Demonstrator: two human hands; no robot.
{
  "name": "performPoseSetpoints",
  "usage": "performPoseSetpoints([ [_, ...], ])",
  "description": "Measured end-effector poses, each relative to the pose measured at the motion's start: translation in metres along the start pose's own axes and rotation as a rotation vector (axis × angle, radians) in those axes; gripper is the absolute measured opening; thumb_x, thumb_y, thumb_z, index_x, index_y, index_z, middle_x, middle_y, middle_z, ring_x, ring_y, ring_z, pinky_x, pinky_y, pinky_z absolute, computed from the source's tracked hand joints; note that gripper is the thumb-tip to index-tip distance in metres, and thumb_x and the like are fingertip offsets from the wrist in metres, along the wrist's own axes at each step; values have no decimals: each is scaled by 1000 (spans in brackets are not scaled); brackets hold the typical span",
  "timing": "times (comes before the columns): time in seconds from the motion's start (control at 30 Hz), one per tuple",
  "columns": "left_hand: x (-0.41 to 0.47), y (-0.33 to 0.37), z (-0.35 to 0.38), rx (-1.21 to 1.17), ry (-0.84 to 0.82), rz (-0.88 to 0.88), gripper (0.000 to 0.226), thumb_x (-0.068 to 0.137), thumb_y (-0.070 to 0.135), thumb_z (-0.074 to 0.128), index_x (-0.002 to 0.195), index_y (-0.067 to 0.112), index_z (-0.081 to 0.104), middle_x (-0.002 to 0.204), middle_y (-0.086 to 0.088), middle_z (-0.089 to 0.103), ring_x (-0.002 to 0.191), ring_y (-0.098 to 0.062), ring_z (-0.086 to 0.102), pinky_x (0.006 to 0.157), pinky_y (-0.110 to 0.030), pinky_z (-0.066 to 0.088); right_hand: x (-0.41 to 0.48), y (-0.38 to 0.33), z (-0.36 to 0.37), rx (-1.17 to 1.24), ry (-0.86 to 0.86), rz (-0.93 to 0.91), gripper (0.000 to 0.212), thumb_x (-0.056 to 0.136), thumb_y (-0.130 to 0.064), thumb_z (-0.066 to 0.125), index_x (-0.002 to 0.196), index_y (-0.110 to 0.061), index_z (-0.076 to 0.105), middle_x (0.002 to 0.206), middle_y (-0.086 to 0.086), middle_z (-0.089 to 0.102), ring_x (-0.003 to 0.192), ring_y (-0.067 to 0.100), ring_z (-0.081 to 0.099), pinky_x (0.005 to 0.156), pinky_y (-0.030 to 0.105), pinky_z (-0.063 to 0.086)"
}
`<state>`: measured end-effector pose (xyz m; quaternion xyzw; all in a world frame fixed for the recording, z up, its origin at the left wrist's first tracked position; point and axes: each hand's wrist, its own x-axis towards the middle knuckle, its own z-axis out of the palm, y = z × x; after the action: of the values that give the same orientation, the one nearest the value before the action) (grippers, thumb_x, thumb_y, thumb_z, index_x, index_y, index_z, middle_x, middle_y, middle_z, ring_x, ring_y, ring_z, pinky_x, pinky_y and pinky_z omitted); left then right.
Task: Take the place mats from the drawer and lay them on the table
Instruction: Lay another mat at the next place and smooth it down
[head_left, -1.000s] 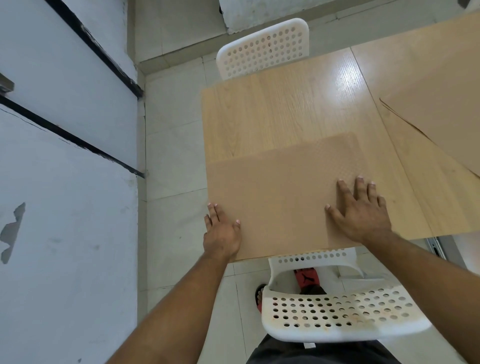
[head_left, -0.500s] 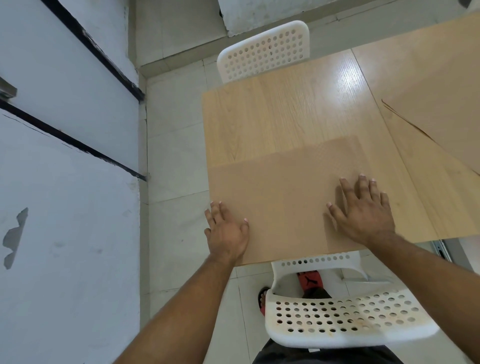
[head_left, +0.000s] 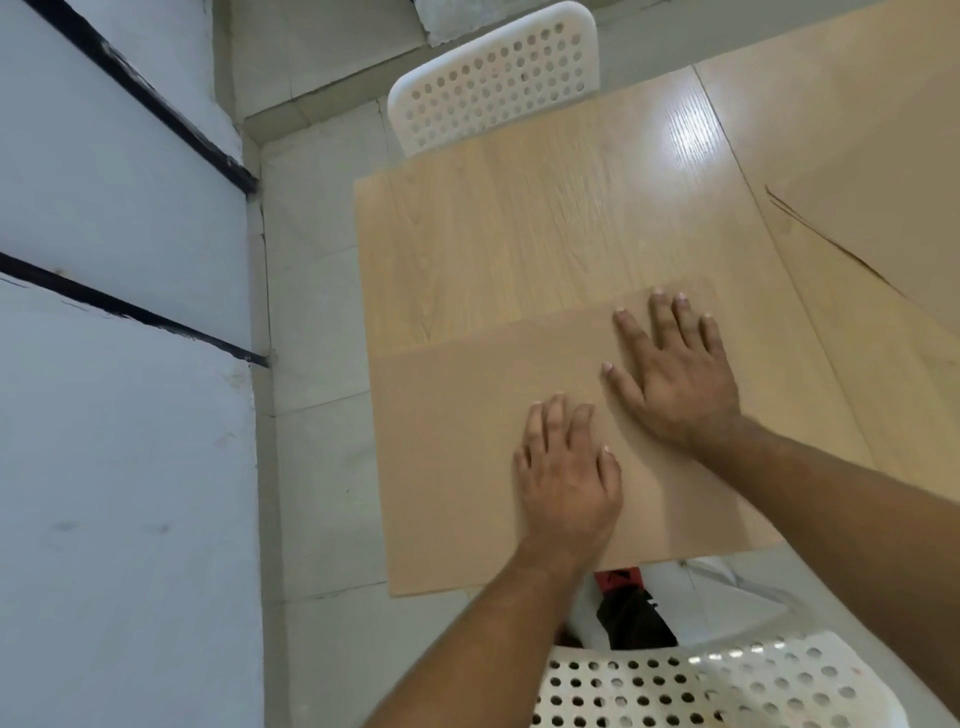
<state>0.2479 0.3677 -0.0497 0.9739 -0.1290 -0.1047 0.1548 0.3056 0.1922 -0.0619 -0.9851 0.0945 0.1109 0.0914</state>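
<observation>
A tan place mat (head_left: 457, 457) lies flat on the near part of the light wooden table (head_left: 519, 234), its near edge hanging a little past the table's front edge. My left hand (head_left: 566, 478) rests palm down on the mat's middle, fingers apart. Just beyond and to its right, my right hand (head_left: 675, 369) presses flat on the mat near its far edge. Neither hand holds anything. At the far right a second tan mat (head_left: 893, 208) lies on the table, partly cut off by the frame.
A white perforated chair (head_left: 498, 78) stands at the table's far side. Another white chair (head_left: 701, 680) is below me at the near side. A pale wall with black lines (head_left: 114, 364) runs along the left, with tiled floor (head_left: 317, 312) between it and the table.
Both hands slid inward and forward over the mat: the left from its near left corner to its middle, the right from the near right toward the far edge. The view tilted.
</observation>
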Motion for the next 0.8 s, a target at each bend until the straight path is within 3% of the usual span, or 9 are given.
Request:
performPoseSetpoints([
  [0.3,-14,0,7,79,9,-13,53,96,44,40,147,29,39,161,-1,28,151,-22,19,110,-43,33,-133,-8,31,4,37,10,72,95,-61,30,159,-29,20,167,16,9,154,33,9,122,53,11],
  [0.43,-28,1,9,61,-14,-12,56,96,43,38,151,30,36,165,-2,21,152,-23,17,111,-47,34,-127,-9,28,10,38,13,73,93,-60,37,158,-29,24,166,15,15,153,34,13,122,53,11],
  [0.53,-51,-20,9,67,-67,33,61,96,53,37,154,38,24,167,1,11,154,-19,7,112,-49,30,-126,-9,29,12,30,3,74,94,-61,35,159,-30,19,167,14,11,154,32,9,123,52,8],
  [0.7,-49,-126,-27,121,-8,-213,75,90,67,34,157,42,10,168,4,0,154,-20,-2,113,-58,27,-117,-18,31,37,23,-1,73,96,-61,31,160,-31,13,167,14,6,154,31,3,123,53,6],
  [0.8,-52,-145,-38,99,10,-272,76,90,67,31,157,39,9,168,1,3,154,-22,-1,114,-58,28,-122,-18,32,18,16,-1,73,96,-61,29,160,-30,11,167,14,4,155,31,0,123,54,7],
])
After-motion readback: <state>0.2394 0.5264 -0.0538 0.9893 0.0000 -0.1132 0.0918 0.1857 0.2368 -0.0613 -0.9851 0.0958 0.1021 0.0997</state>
